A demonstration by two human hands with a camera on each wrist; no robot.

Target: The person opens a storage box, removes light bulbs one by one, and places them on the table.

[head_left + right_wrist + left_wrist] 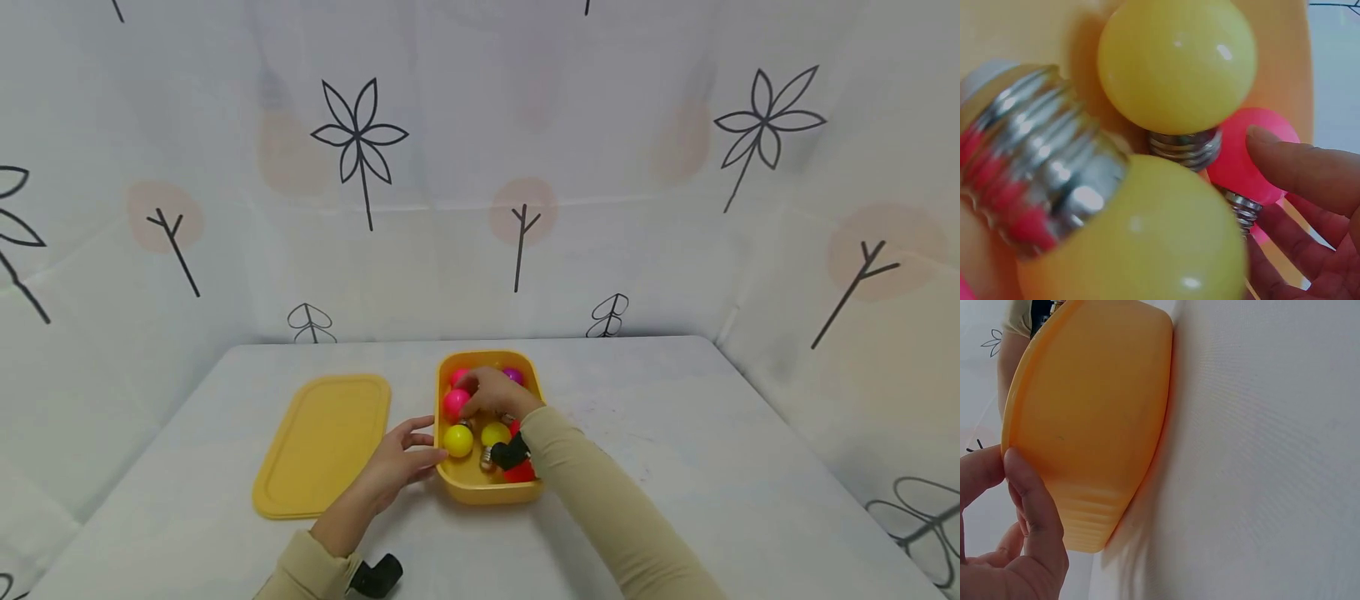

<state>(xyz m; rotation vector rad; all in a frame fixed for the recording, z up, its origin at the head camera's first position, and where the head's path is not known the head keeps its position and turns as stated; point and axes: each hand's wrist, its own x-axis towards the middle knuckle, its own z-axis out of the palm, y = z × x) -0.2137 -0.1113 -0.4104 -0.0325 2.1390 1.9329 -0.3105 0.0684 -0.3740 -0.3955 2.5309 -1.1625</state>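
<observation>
A yellow-orange plastic tub (489,495) holds several coloured light bulbs with metal screw bases. My left hand (401,462) pinches its left rim; in the left wrist view, thumb and finger meet at the rim (1011,419). Inside the tub, my right hand (491,392) grips a pink light bulb (1257,156), thumb on its globe and fingers round by the screw base. Close to that hand lie two yellow bulbs (1175,62), one with its base toward the right wrist camera. Red bulbs (519,473) sit at the near right, and a purple bulb (513,375) at the far right.
A flat yellow lid (322,446) lies on the white table (660,467), left of the tub. Behind the table hangs a pale cloth (450,275) printed with plant outlines. Black wrist cameras (378,575) are worn over beige sleeves.
</observation>
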